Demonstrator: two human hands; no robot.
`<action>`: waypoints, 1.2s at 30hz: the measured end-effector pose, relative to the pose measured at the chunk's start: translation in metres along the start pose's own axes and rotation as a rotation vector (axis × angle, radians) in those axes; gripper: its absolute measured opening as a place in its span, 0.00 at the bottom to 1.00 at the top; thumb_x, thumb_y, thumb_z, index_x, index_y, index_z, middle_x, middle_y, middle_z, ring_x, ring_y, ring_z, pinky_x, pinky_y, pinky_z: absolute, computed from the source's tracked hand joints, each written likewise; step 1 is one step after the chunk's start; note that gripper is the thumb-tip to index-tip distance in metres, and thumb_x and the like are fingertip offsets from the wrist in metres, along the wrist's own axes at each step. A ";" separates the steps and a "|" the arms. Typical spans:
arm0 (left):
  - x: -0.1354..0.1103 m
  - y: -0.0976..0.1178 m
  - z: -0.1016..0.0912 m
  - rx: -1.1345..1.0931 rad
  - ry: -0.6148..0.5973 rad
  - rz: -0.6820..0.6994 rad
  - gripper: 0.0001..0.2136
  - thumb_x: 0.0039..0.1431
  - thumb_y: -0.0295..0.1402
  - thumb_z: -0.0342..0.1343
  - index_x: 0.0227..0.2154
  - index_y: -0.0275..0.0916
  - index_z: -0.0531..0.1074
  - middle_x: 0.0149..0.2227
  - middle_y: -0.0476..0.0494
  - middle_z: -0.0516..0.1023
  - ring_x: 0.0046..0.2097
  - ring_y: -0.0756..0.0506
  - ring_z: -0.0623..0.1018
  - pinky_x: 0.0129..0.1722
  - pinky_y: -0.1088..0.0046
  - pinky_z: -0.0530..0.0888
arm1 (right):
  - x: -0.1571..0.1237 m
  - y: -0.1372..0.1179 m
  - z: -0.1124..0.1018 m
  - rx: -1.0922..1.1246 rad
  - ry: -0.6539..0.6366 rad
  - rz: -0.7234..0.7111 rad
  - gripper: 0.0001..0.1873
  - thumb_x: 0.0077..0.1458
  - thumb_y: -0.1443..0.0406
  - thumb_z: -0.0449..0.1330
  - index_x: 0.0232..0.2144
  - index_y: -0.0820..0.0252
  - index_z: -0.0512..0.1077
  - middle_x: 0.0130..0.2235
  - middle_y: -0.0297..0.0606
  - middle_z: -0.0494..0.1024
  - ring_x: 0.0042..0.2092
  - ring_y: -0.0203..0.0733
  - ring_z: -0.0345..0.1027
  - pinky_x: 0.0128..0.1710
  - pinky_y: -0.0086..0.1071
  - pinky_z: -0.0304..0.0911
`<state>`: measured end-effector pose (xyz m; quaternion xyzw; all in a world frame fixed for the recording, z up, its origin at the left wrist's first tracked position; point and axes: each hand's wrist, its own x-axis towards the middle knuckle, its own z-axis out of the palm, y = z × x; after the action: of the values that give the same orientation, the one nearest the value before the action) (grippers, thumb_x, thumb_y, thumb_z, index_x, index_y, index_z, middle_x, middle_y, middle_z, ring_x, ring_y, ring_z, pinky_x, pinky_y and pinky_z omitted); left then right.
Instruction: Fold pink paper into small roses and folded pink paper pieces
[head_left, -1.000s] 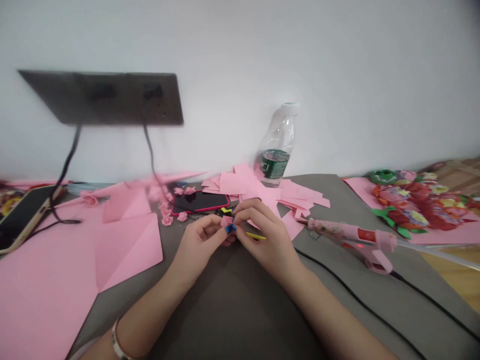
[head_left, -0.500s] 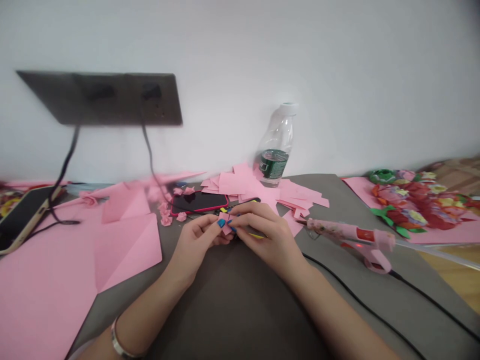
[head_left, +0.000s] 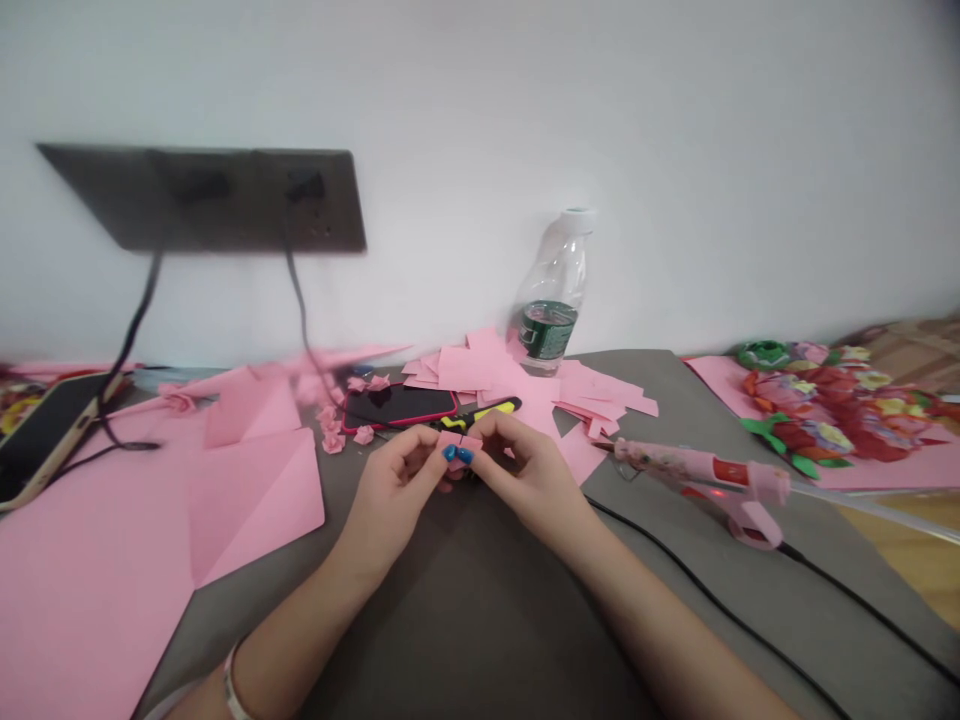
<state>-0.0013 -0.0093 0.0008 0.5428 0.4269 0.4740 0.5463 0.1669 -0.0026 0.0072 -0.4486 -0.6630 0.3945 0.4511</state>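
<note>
The left hand and right hand are clamping fingers on a pink paper piece, with rosettes done and cut slips waiting.

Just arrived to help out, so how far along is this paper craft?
Done: small pink paper rosettes lie near the phone, and multicoloured paper flowers sit on a pink sheet. In hand: the left hand and right hand pinch a small folded pink paper piece. Left: cut pink paper pieces lie loose, the pink glue gun beside them.

A grey tabletop holds pink paper, a phone and a glue gun.
</note>
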 end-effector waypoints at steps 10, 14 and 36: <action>0.003 -0.005 -0.001 0.083 0.000 0.016 0.10 0.57 0.40 0.62 0.32 0.38 0.75 0.32 0.48 0.75 0.34 0.49 0.73 0.29 0.77 0.72 | 0.001 0.000 -0.004 -0.056 -0.034 -0.113 0.06 0.61 0.66 0.56 0.31 0.58 0.69 0.31 0.34 0.72 0.33 0.37 0.65 0.33 0.30 0.60; 0.003 -0.002 -0.001 0.105 0.016 0.059 0.09 0.59 0.39 0.60 0.32 0.38 0.76 0.32 0.48 0.76 0.34 0.49 0.74 0.30 0.77 0.70 | 0.002 0.002 -0.004 0.036 -0.033 -0.022 0.05 0.59 0.63 0.59 0.31 0.58 0.71 0.31 0.34 0.74 0.33 0.37 0.67 0.33 0.30 0.60; 0.004 0.002 0.000 -0.266 -0.027 -0.140 0.14 0.50 0.47 0.70 0.28 0.41 0.81 0.32 0.48 0.75 0.37 0.50 0.72 0.34 0.79 0.69 | 0.007 0.008 -0.011 0.392 -0.171 0.046 0.17 0.53 0.51 0.68 0.30 0.58 0.73 0.31 0.34 0.74 0.33 0.37 0.66 0.35 0.32 0.63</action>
<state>-0.0005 -0.0052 0.0033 0.4410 0.3896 0.4798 0.6507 0.1775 0.0079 0.0045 -0.3320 -0.5990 0.5629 0.4627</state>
